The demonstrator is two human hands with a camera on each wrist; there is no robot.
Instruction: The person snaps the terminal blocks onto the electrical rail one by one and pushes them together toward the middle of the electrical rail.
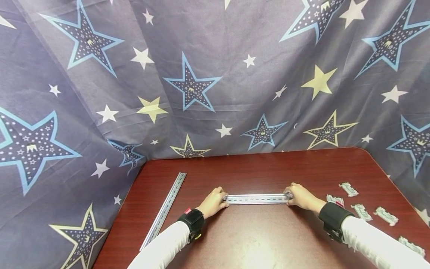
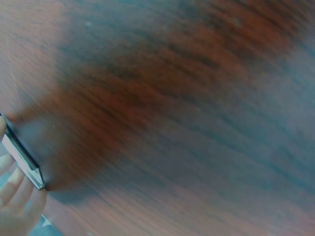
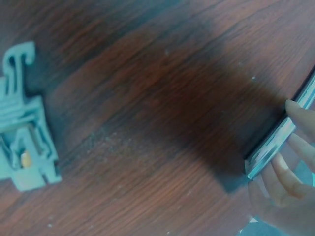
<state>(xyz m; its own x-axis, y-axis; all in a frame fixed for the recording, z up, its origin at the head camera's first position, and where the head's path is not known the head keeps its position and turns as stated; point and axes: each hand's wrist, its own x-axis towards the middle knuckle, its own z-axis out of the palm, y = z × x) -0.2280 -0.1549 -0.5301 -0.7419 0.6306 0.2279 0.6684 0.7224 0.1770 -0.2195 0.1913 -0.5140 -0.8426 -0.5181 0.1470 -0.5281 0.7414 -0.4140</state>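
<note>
At the middle of a reddish-brown wooden table (image 1: 262, 172), a person's two bare hands hold a slotted metal rail (image 1: 256, 199) between them. The left hand (image 1: 212, 202) grips the rail's left end, thumb on the near side and fingers on the far side. The right hand (image 1: 300, 197) holds the right end in the same way, its fingers bent around the edges. The rail is silvery, with a row of narrow slots along its centre, and runs level from left to right; whether it touches the tabletop, I cannot tell. Each wrist wears a black band, the left band (image 1: 194, 223) and the right band (image 1: 333, 220), below long white sleeves (image 1: 373, 241). To the left, a second slotted rail (image 1: 164, 209) lies apart on the table, slanting from near the left sleeve toward the far side. On the right, beyond the right wrist, five pale grey-green plastic pieces (image 1: 386, 216) lie scattered, the nearest partly hidden by the right sleeve. Behind the table's far edge hangs a grey-blue cloth (image 1: 221, 41) printed with blue, yellow and white stars.
</note>
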